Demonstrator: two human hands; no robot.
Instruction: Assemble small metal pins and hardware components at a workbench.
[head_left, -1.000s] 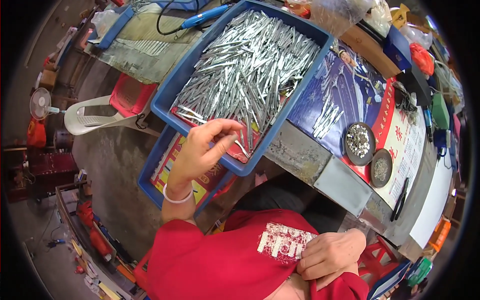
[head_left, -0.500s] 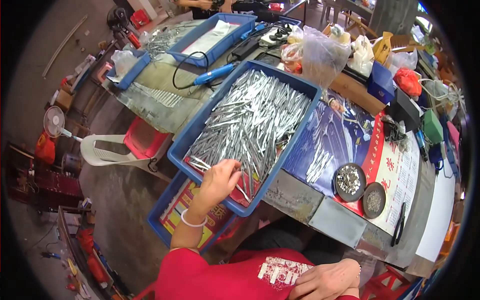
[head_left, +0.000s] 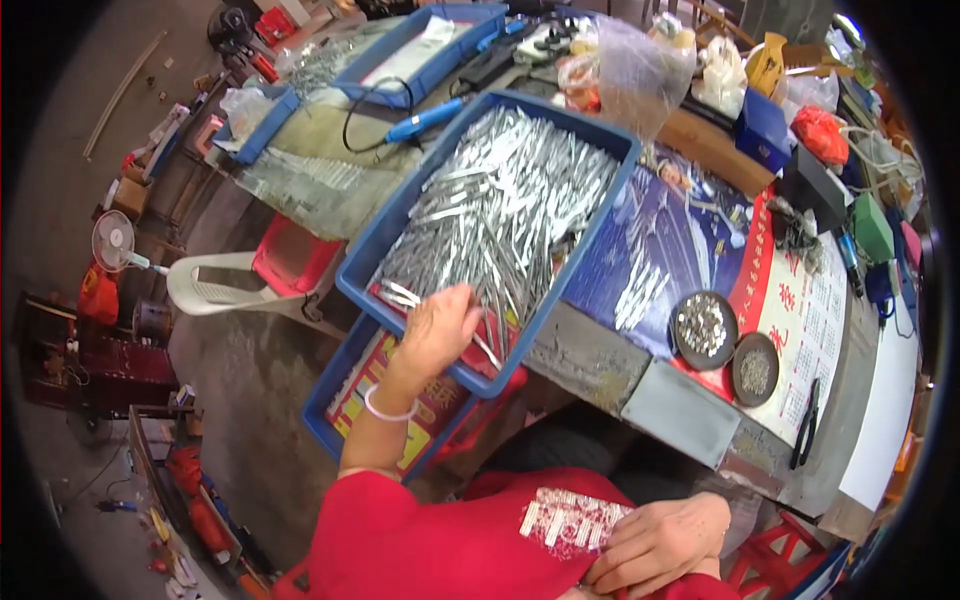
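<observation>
A blue tray [head_left: 360, 285] heaped with slim silver metal strips [head_left: 510, 190] lies tilted across the table edge. My left hand [head_left: 438, 328], with a pale bangle on its wrist, reaches into the tray's near corner. Its fingers are bent downward and closed, their tips hidden by the hand; loose strips lie on both sides of it, over a red printed sheet. Against the front of my red shirt [head_left: 430, 535] rests my right hand [head_left: 660, 540], its fingers laid on the cloth and no object visible in them.
Beneath the near tray sits a second blue tray [head_left: 318, 415]. Right of it, two round bowls [head_left: 735, 318] [head_left: 768, 345] of small metal parts stand beside black pliers [head_left: 806, 425]. A blue corded tool [head_left: 425, 122] lies behind. Left stands a red-and-white chair [head_left: 220, 285].
The whole view has shifted slightly, so the near tray appears higher. My left hand stays at the near corner, its fingers drawn in more. My right hand keeps its place on the shirt.
</observation>
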